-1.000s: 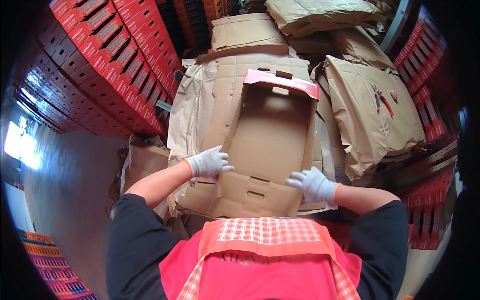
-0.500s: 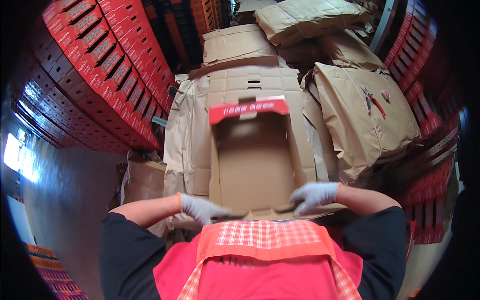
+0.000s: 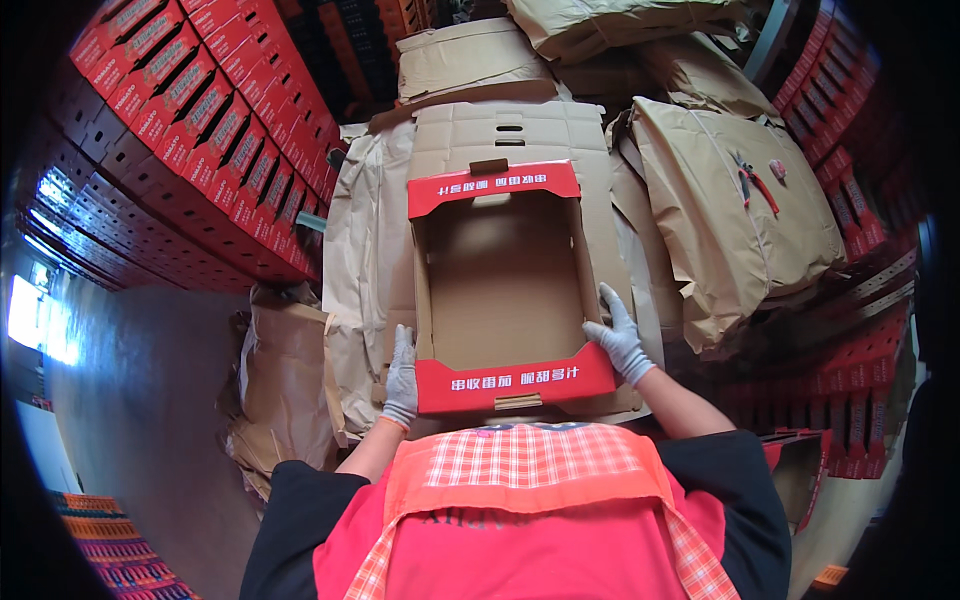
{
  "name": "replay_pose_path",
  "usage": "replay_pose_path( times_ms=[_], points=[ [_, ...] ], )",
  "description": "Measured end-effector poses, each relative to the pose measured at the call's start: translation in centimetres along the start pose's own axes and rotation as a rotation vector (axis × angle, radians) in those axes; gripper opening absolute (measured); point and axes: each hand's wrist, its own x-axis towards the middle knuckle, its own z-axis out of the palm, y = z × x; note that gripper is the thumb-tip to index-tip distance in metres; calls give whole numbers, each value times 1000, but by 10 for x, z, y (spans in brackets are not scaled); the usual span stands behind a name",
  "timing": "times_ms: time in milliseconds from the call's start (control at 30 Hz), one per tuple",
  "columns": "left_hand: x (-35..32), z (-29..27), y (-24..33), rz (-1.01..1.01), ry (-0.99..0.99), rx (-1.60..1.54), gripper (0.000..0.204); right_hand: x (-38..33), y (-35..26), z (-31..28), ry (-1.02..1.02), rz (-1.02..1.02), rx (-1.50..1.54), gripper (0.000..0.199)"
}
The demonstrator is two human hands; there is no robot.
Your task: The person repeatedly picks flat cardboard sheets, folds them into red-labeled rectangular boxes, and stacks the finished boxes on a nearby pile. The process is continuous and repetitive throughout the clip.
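In front of me stands an open-topped cardboard box [image 3: 500, 310], brown inside, with red printed panels at its far and near ends. Its near panel [image 3: 515, 381] stands upright, with a small brown tab at its lower edge. My left hand [image 3: 401, 378], in a pale glove, lies flat along the near left side, fingers straight and pointing away from me. At the near right corner, my right hand [image 3: 620, 338] is spread, its thumb touching the rim and its fingers outside the wall. Beneath the box lies a flat brown cardboard sheet [image 3: 460, 130].
Red boxes [image 3: 215, 110] rise in tall stacks at the left. To the right, a paper-wrapped bundle [image 3: 700, 230] carries red-handled pliers [image 3: 757, 188]. More wrapped bundles [image 3: 620, 25] lie at the back. Another red-edged box [image 3: 797, 480] is low beside my right arm.
The near red panel now stands up where brown flaps lay under my fingers. Both hands have shifted forward and out to the box's sides. The scene sits slightly higher in view.
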Motion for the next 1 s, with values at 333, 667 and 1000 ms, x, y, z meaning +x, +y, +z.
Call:
replay_pose_path(
  times_ms=[333,667,1000],
  points=[
    [29,94,58,16,323,-486,76,38,-124,-76,-31,66,419,63],
    [35,153,-5,-563,-326,-116,45,-16,-291,29,-323,-986,-1014,57],
    [58,198,219,726,31,1726,110,35,-272,39,235,-914,-568,37]
  ],
)
